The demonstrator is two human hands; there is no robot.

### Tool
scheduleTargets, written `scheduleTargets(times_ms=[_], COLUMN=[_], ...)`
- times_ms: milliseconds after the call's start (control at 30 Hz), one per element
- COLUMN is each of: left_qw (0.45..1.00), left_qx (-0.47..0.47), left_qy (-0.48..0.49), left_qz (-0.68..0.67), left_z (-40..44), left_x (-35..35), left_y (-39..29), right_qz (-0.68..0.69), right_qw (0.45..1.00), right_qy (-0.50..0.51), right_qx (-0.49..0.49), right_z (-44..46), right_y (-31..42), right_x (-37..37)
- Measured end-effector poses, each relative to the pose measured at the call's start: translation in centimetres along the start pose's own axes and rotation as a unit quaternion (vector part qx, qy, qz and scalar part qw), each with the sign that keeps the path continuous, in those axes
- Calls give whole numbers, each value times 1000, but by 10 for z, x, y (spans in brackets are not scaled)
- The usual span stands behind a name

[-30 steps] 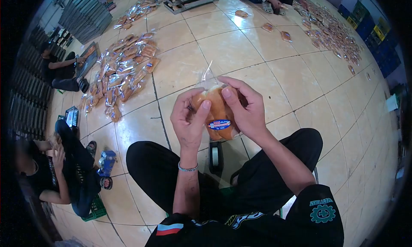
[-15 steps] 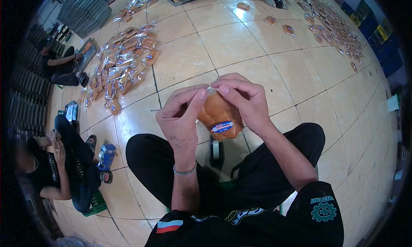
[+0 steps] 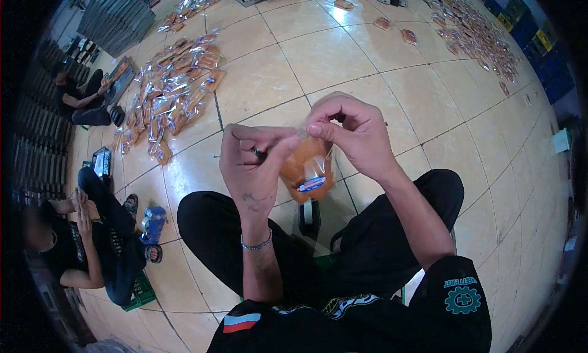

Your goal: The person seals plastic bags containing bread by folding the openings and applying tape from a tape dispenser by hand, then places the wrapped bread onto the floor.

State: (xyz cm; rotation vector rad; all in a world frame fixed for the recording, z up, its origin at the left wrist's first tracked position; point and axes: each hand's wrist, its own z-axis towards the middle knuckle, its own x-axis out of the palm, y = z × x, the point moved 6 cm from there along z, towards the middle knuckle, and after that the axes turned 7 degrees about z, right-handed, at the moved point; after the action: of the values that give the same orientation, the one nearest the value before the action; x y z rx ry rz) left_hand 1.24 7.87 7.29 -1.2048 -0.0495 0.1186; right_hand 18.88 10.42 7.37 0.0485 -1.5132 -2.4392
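Note:
A brown bread bun in a clear plastic bag (image 3: 304, 163) hangs between my hands, a blue, white and red label on its lower front. My left hand (image 3: 254, 160) pinches the gathered top of the bag between thumb and fingers; a dark ring is on one finger. On the other side, my right hand (image 3: 349, 132) pinches the same bag neck, with its fingers curled. The fingertips of both hands almost meet above the bun. Below the bun, a black device with a pale strip (image 3: 309, 218) stands on the floor between my legs.
A pile of bagged bread (image 3: 174, 89) lies on the tiles ahead left, and a larger spread (image 3: 471, 34) at the far right. One person (image 3: 92, 242) sits close on the left, another (image 3: 82, 95) farther back by a tray. Stacked grey trays (image 3: 116, 19) stand behind.
My left hand has rolled inward, showing its ring. The bag's neck is more tightly gathered, and the bun has turned and shifted slightly left.

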Motion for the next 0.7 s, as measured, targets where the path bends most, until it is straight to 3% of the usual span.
scheduleTargets(times_ms=[133, 167, 233, 333, 400, 433, 500, 533, 600, 667, 700], left_qw=[996, 996, 982, 977, 970, 962, 979, 990, 990, 990, 996], left_qx=[87, 86, 80, 25, 51, 77, 34, -8, -1, 5, -40], left_qy=[-6, -4, 21, -36, -41, -45, -35, -28, -37, -44, -42], left_qz=[17, 18, 170, 209, 235, 259, 199, 138, 136, 134, 74], left_z=[-1, -1, 2, -6, -6, -6, -6, -6, -6, -5, -4], left_x=[1, 0, 3, 3, 9, 11, 8, 7, 9, 9, 8], left_y=[-5, -8, -18, -18, -21, -23, -7, 4, 11, 11, 14], right_qz=[51, -1, -54, -117, -273, -272, -320, -320, -212, -173, -134], right_qw=[996, 999, 998, 993, 959, 960, 941, 941, 975, 983, 989], right_qy=[-64, -37, -13, 1, 12, 10, 37, 37, -23, -15, -8], right_qx=[46, 27, 7, -22, -73, -71, -106, -106, 59, 59, 59], right_z=[-3, -2, -1, 0, 0, 0, 1, -1, -3, -3, -3], right_y=[4, 9, 17, 23, 26, 24, 22, 24, 12, 7, 6], right_x=[2, 3, 3, 4, 7, 5, 6, 8, 1, 1, 2])
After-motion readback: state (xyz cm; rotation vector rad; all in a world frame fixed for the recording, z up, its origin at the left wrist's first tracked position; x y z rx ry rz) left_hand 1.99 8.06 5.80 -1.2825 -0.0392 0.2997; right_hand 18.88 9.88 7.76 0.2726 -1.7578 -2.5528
